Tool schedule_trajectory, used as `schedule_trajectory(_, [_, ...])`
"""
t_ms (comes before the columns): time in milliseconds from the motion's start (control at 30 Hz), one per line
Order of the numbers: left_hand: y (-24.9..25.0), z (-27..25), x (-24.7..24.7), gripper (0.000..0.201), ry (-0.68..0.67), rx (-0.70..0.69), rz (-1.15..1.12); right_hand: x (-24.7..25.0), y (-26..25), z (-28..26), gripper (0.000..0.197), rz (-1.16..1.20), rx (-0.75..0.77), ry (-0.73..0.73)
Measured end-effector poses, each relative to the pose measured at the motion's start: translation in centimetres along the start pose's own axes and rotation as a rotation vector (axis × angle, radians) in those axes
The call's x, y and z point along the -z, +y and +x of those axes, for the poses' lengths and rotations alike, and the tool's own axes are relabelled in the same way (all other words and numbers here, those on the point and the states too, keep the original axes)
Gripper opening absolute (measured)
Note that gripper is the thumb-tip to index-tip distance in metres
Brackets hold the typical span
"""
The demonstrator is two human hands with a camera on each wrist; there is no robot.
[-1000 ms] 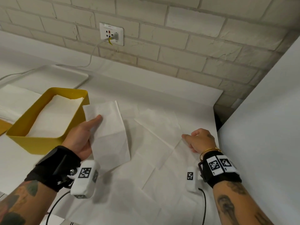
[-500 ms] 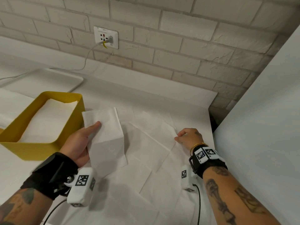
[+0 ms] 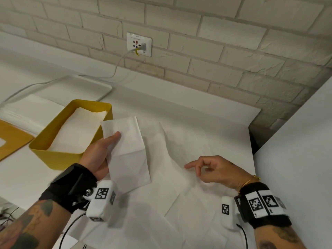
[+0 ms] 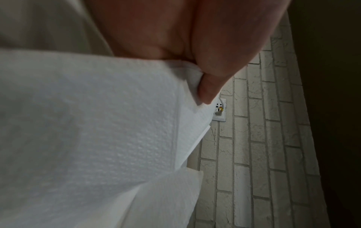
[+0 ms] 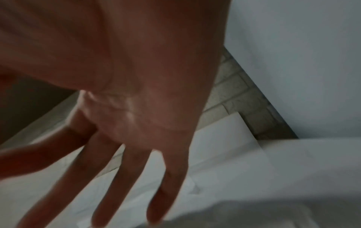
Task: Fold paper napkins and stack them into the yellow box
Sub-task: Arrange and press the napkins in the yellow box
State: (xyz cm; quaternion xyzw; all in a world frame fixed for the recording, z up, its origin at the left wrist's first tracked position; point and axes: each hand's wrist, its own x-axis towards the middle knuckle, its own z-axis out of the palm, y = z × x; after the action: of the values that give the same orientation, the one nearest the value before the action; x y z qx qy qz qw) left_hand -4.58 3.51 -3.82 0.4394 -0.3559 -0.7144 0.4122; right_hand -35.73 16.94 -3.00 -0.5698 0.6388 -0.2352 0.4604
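Now | left hand pinches folded napkin beside yellow box rim.

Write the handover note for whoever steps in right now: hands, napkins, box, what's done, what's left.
Left hand: grips a folded napkin, thumb on top, just right of the yellow box.
Right hand: holds nothing, fingers loosely spread over the unfolded napkins spread on the table.
Box: folded napkins already stacked inside.
Done: several napkins folded and boxed; one more folded and in hand.
Left: lay the held napkin on the stack, then fold and box the loose sheets. More white sheets lie behind the box.
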Motion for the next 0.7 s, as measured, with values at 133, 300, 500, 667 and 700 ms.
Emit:
schedule_trajectory(133, [0.0, -0.1, 0.2, 0.024, 0.017, 0.008, -0.002, 0.2, -1.3, 0.7, 0.016, 0.13, 0.002, 0.239])
schedule_trajectory(300, [-0.2, -0.2, -0.1, 0.022, 0.014, 0.019, -0.006, -1.8, -2.3, 4.8, 0.021, -0.184, -0.225, 0.42])
schedule_trajectory(500, [-0.5, -0.2, -0.2, 0.023, 0.015, 0.033, -0.019, -4.8, -2.5, 7.7, 0.057, -0.337, -0.362, 0.372])
schedule_trajectory(667, [-0.4, -0.4, -0.2, 0.021, -0.01, 0.027, -0.032, -5.0, -2.4, 8.0, 0.025, -0.271, -0.352, 0.352])
schedule_trajectory(700, [-0.3, -0.5, -0.2, 0.022, -0.016, 0.023, -0.038, -4.8, -2.5, 7.8, 0.021, -0.241, -0.328, 0.36])
